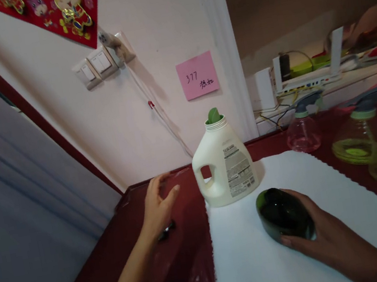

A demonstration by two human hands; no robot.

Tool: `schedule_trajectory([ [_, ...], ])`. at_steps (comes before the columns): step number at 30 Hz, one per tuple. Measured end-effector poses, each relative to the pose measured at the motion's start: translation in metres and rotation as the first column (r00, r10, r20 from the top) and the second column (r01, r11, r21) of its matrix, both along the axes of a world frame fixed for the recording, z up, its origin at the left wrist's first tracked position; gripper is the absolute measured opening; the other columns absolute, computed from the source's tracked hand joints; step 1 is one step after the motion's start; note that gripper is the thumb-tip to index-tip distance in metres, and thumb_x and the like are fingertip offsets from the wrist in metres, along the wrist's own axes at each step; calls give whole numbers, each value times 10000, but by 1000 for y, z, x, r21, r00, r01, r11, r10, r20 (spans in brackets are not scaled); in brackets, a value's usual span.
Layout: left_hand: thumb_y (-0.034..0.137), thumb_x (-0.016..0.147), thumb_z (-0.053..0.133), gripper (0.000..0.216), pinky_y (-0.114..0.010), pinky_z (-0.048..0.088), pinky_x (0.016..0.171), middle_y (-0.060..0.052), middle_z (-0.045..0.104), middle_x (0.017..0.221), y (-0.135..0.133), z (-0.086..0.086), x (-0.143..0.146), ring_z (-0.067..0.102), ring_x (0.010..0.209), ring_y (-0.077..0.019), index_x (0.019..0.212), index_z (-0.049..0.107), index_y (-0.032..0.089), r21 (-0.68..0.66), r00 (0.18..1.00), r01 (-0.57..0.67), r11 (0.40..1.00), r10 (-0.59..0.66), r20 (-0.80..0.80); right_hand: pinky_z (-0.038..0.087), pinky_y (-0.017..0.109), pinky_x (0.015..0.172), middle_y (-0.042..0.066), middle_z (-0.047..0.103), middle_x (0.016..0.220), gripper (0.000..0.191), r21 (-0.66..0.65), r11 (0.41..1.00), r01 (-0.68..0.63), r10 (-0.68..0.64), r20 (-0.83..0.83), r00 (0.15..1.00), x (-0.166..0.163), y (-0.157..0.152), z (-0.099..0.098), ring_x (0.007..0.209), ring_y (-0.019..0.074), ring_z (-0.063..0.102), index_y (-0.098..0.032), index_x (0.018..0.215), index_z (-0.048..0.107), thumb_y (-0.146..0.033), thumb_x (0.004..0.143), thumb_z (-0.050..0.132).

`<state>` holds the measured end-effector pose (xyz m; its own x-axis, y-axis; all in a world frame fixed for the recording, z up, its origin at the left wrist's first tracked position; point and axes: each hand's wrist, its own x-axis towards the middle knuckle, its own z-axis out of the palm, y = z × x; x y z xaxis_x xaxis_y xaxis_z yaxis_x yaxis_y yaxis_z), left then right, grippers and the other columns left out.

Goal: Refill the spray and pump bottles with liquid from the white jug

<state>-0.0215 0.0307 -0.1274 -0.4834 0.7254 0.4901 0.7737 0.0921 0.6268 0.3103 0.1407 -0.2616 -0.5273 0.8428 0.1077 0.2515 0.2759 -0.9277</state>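
A white detergent jug (224, 163) with a handle and an uncapped green spout stands upright at the far edge of a white cloth (302, 247). My right hand (318, 235) is wrapped round a dark green cap (282, 214) that rests open side up on the cloth, in front of the jug. My left hand (158, 207) hovers to the left of the jug's handle, fingers apart and curved, holding nothing. A small dark object lies on the table just under that hand.
The cloth lies on a dark red table (120, 250). A pink spray bottle (302, 128) and yellow-green spray bottles (358, 135) stand at the right. Behind are a wall with switches (98, 64), a pink note (198, 75) and a white router (308, 73) on a shelf.
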Motion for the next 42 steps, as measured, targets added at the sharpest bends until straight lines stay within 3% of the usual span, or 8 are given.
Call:
schedule_trajectory([
  [4, 486, 805, 689, 406, -520, 419, 1063, -104, 688, 1196, -58, 0, -34, 600, 1163, -330, 1113, 690, 221, -228, 987, -118, 967, 88, -138, 500, 571, 1041, 127, 628, 1377, 844, 12, 999, 42, -42, 30, 999, 1, 2, -7, 1226, 396, 620, -305, 1444, 353, -526, 721, 728],
  [9, 469, 696, 763, 507, -506, 466, 992, -137, 730, 1160, -101, -27, -55, 638, 1103, -367, 1112, 731, 182, -470, 982, -148, 870, 73, -172, 533, 567, 1002, 122, 653, 1346, 839, 11, 999, 36, -37, 68, 997, 4, 2, -13, 1186, 395, 653, -320, 1463, 340, -576, 754, 708],
  [15, 348, 768, 713, 456, -411, 437, 984, -116, 721, 1197, -101, -48, -53, 610, 1126, -317, 1198, 715, 197, -534, 980, -134, 835, 33, -195, 519, 551, 1046, 92, 627, 1393, 833, 14, 999, 37, -38, 65, 997, 5, 5, -19, 1229, 371, 633, -364, 1465, 308, -615, 767, 687],
  [22, 321, 781, 683, 265, -396, 453, 823, -87, 724, 905, -89, -54, -50, 627, 897, -295, 1001, 801, 232, -495, 981, -107, 862, 11, -192, 465, 572, 1095, 132, 579, 1444, 840, 19, 1000, 5, -6, 60, 998, 3, 5, -14, 1285, 382, 588, -303, 1468, 299, -562, 773, 695],
  [29, 493, 929, 522, 469, -418, 442, 1043, -95, 675, 1293, -88, -12, -38, 602, 1204, -280, 1304, 634, 235, -234, 985, -141, 962, 112, -129, 427, 571, 1115, 125, 567, 1450, 843, -16, 1000, 3, -3, 49, 999, 3, 1, -9, 1296, 364, 568, -304, 1466, 286, -524, 764, 699],
  [32, 535, 907, 600, 503, -407, 402, 1105, -71, 661, 1340, -83, 11, -18, 572, 1272, -267, 1325, 617, 255, 19, 981, -149, 989, 145, 132, 438, 567, 1105, 121, 578, 1438, 832, -17, 1000, 1, -1, 40, 999, 3, -1, -5, 1291, 368, 571, -301, 1456, 308, -526, 756, 698],
  [36, 488, 777, 801, 467, -274, 477, 1003, -20, 731, 1199, -63, 38, 26, 646, 1122, -179, 1177, 703, 269, 338, 854, -146, 930, -54, 517, 461, 567, 1082, 131, 601, 1408, 815, -16, 1000, 3, -2, 25, 1000, 2, -2, 2, 1271, 381, 586, -286, 1442, 341, -520, 746, 694],
  [42, 413, 730, 869, 363, -146, 542, 831, 6, 739, 1123, -17, 64, 101, 674, 894, -87, 1043, 763, 263, 598, 780, 24, 801, -389, 490, 427, 553, 1118, 144, 569, 1447, 822, -21, 999, -24, 23, -14, 1000, 2, -3, 10, 1315, 372, 554, -272, 1451, 327, -493, 761, 714],
])
